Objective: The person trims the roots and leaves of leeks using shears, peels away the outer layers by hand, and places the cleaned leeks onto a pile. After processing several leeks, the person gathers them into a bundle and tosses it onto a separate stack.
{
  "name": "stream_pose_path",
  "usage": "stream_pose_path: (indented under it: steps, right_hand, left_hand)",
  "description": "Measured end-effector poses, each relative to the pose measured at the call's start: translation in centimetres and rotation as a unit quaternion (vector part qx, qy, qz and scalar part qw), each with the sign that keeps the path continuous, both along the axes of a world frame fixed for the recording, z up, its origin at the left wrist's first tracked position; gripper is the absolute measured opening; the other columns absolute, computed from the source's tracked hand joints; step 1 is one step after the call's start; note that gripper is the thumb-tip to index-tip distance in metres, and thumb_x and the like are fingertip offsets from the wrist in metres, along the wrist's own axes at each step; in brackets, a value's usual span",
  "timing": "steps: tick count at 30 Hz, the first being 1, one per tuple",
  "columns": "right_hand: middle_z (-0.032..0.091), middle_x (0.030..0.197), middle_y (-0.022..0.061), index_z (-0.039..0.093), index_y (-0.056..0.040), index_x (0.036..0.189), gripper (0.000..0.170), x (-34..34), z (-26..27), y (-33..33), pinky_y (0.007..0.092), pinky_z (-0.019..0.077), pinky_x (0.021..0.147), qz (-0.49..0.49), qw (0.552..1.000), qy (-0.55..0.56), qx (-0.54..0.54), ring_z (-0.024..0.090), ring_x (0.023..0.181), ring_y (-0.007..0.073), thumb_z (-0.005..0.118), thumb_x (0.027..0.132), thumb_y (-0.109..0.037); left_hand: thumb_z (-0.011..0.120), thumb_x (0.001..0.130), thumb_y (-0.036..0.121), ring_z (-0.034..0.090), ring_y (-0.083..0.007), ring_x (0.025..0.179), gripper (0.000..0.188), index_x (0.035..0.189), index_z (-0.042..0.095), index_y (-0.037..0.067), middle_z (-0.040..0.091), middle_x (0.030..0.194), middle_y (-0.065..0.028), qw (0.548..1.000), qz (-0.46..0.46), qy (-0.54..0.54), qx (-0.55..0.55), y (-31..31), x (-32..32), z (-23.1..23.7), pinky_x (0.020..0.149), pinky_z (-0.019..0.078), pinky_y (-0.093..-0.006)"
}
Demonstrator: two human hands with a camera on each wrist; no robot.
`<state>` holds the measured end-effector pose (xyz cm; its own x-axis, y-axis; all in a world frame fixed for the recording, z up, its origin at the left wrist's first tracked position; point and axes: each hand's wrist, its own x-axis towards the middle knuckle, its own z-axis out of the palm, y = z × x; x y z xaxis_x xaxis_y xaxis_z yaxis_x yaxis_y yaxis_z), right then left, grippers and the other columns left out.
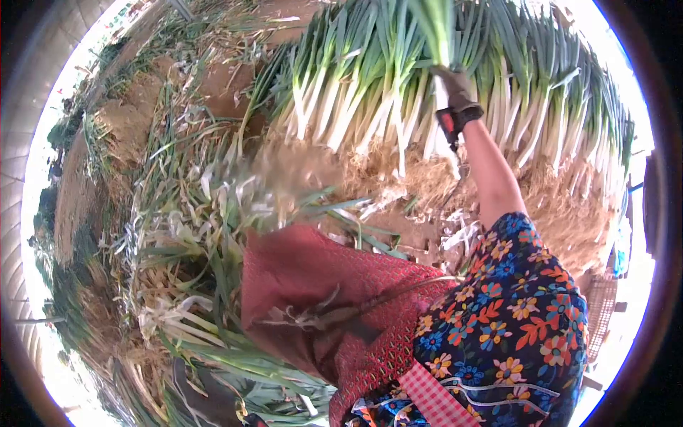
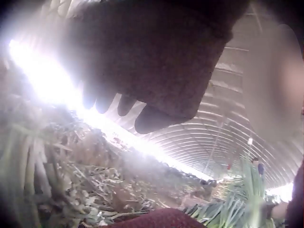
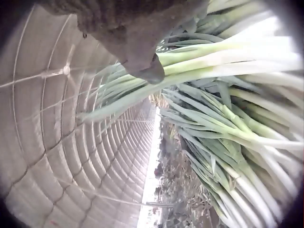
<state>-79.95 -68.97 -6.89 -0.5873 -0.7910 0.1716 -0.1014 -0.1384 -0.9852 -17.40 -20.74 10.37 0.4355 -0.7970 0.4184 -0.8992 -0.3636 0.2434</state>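
A brown-gloved right hand (image 1: pixel 457 89) grips green onions (image 1: pixel 435 32) by their stalks above the long row of onions (image 1: pixel 384 85) at the top of the head view. From the right wrist, that hand (image 3: pixel 137 40) is seen curled round several stalks (image 3: pixel 204 64), green leaves pointing left and white ends right. The gloved left hand (image 1: pixel 206 395) is low at the left in the head view, over loose leaves. In the left wrist view, the left hand (image 2: pixel 147 61) has its fingers extended and spread, with nothing held.
Leaf litter (image 1: pixel 192 220) and peeled skins cover the ground at left. A red patterned cloth (image 1: pixel 299 270) lies over the person's lap beside a floral sleeve (image 1: pixel 512 306). At the right edge stands a mesh crate (image 1: pixel 602 306). A ribbed tunnel roof (image 3: pixel 61 156) arches overhead.
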Motion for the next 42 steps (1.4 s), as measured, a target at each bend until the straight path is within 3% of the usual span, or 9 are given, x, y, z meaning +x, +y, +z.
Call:
stream_pose_path:
  steps: [2,4,6,10,14,33,36,38,42]
  right_hand:
    - [0.072,0.107,0.0151,0.052,0.0061,0.132,0.065,-2.6,3.5,2.0,0.0291,0.0512,0.088,-0.097,0.937,0.228,0.247,0.067,0.097,0.0186,0.081,0.082,-0.024]
    - [0.070,0.110,0.0134,0.056,0.0059,0.129,0.056,-2.1,2.0,1.8,0.0277,0.0499,0.088,-0.131,0.924,0.349,0.089,0.065,0.101,0.0157,0.077,0.086,-0.024]
    - [0.072,0.109,0.0126,0.065,-0.0028,0.121,0.039,-1.9,-2.2,-0.5,0.0344,0.0542,0.080,0.122,0.984,0.125,-0.015,0.068,0.097,0.0176,0.071,0.091,-0.028]
    - [0.073,0.093,0.0095,0.066,-0.0089,0.125,0.041,10.0,-1.3,3.1,0.0301,0.0580,0.075,0.211,0.924,0.293,0.130,0.070,0.083,0.0184,0.072,0.091,-0.031]
    - [0.062,0.126,0.0129,0.048,-0.0100,0.141,0.053,12.6,-8.1,0.9,0.0340,0.0517,0.096,0.344,0.744,0.461,0.340,0.060,0.117,0.0194,0.062,0.096,-0.032]
    - [0.068,0.107,0.0092,0.062,-0.0041,0.125,0.042,4.1,-25.5,-1.5,0.0354,0.0548,0.074,0.303,0.771,0.426,0.364,0.065,0.087,0.0226,0.067,0.090,-0.026]
    - [0.067,0.111,0.0087,0.061,-0.0040,0.127,0.041,1.4,-27.7,-3.2,0.0344,0.0550,0.076,0.374,0.781,0.384,0.320,0.064,0.092,0.0214,0.065,0.091,-0.023]
    - [0.066,0.115,0.0084,0.061,-0.0040,0.128,0.040,-0.4,-28.3,-6.4,0.0338,0.0551,0.077,0.401,0.803,0.315,0.310,0.064,0.095,0.0206,0.064,0.092,-0.022]
    - [0.064,0.121,0.0079,0.060,-0.0038,0.130,0.038,-1.4,-27.9,-12.2,0.0325,0.0553,0.080,0.425,0.833,0.186,0.300,0.063,0.102,0.0191,0.062,0.094,-0.018]
  left_hand:
    - [0.062,0.090,0.008,0.060,-0.0236,0.111,0.044,0.132,0.055,-0.004,0.064,0.120,-0.0150,0.996,0.031,0.088,-0.010,1.9,2.3,-3.7,0.102,0.0437,-0.0348]
    - [0.059,0.093,0.006,0.059,-0.0207,0.107,0.036,0.128,0.058,-0.005,0.064,0.118,-0.0122,0.979,0.042,0.190,-0.056,3.8,4.5,-7.9,0.099,0.0450,-0.0333]
    - [0.059,0.093,-0.001,0.060,-0.0236,0.103,0.032,0.124,0.059,-0.007,0.062,0.121,-0.0136,0.947,0.109,0.300,-0.026,4.0,4.3,-9.4,0.091,0.0488,-0.0341]
    - [0.059,0.094,0.010,0.061,-0.0230,0.105,0.039,0.129,0.058,-0.007,0.065,0.120,-0.0150,0.925,0.136,0.356,-0.009,4.6,3.6,-12.4,0.094,0.0472,-0.0329]
    - [0.058,0.094,0.011,0.061,-0.0245,0.111,0.040,0.130,0.058,-0.007,0.064,0.126,-0.0181,0.913,0.165,0.372,0.019,6.5,2.4,-14.1,0.097,0.0461,-0.0339]
    - [0.060,0.094,0.013,0.060,-0.0270,0.103,0.038,0.128,0.056,-0.003,0.064,0.115,-0.0152,0.809,0.276,0.514,0.077,12.8,3.5,-18.9,0.093,0.0473,-0.0394]
    - [0.066,0.096,0.016,0.061,-0.0175,0.112,0.042,0.135,0.056,0.004,0.064,0.128,-0.0080,0.944,-0.069,-0.107,0.305,16.0,5.5,-20.3,0.097,0.0497,-0.0318]
    - [0.068,0.097,0.020,0.059,-0.0102,0.092,0.033,0.125,0.062,0.004,0.066,0.110,-0.0022,0.869,0.191,0.455,0.015,12.7,3.1,-17.3,0.079,0.0494,-0.0265]
    - [0.066,0.097,0.023,0.053,-0.0067,0.079,0.033,0.119,0.066,-0.001,0.065,0.093,0.0003,0.845,0.303,0.439,-0.047,7.7,3.2,-14.4,0.068,0.0439,-0.0227]
